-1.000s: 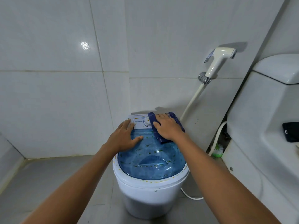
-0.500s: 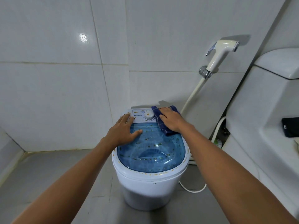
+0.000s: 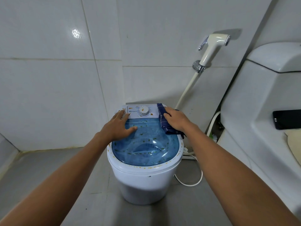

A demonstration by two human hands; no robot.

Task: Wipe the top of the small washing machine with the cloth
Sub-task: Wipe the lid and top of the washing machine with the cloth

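A small white washing machine (image 3: 143, 181) stands on the grey floor, with a see-through blue lid (image 3: 146, 147) and a white control panel with a dial (image 3: 143, 110) at the back. Orange and green specks dot the lid and rim. My right hand (image 3: 175, 119) presses a dark blue checked cloth (image 3: 162, 118) flat onto the back right corner of the top. My left hand (image 3: 118, 126) rests flat on the lid's back left, fingers spread, fingertips at the panel's left end.
A white toilet (image 3: 260, 111) stands close on the right with a black phone (image 3: 286, 119) on it. A bidet sprayer (image 3: 211, 49) hangs on the tiled wall behind, its hose running down. A white cable (image 3: 189, 183) lies on the floor right of the machine.
My right hand has slid the cloth rightward along the back of the top, from beside the dial to the back right corner. My left hand has stayed in place.
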